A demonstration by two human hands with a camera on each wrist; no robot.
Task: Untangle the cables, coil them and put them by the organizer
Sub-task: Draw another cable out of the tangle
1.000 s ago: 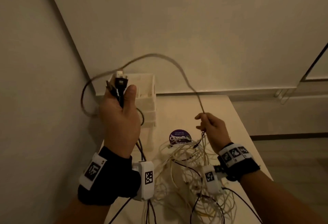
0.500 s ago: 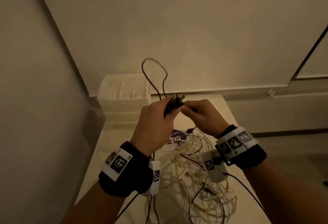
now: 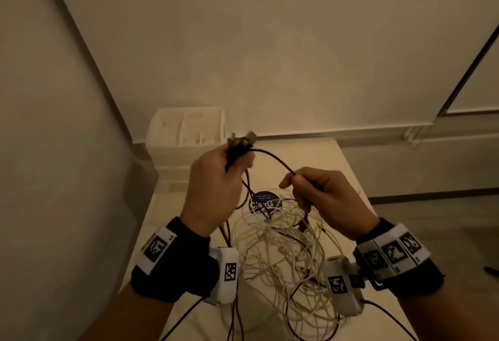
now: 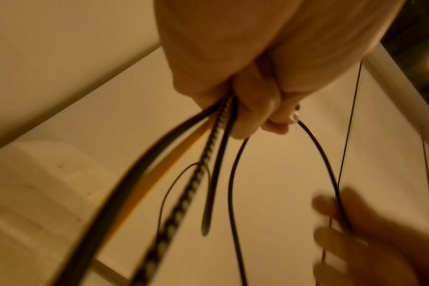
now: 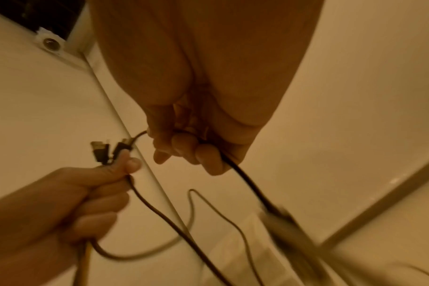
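Beige table (image 3: 337, 167) under both hands: left hand (image 3: 216, 186) clenches gathered black cable (image 3: 272, 158) ends, right hand (image 3: 324, 197) pinches its slack, pale tangle (image 3: 283, 246) below the fingers untouched, organizer (image 3: 186, 130) beyond, coiling barely begun.

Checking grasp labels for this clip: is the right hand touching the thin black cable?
Touching. The right wrist view shows the right hand with fingers curled round the thin black cable, which enters the fist and leaves below it.
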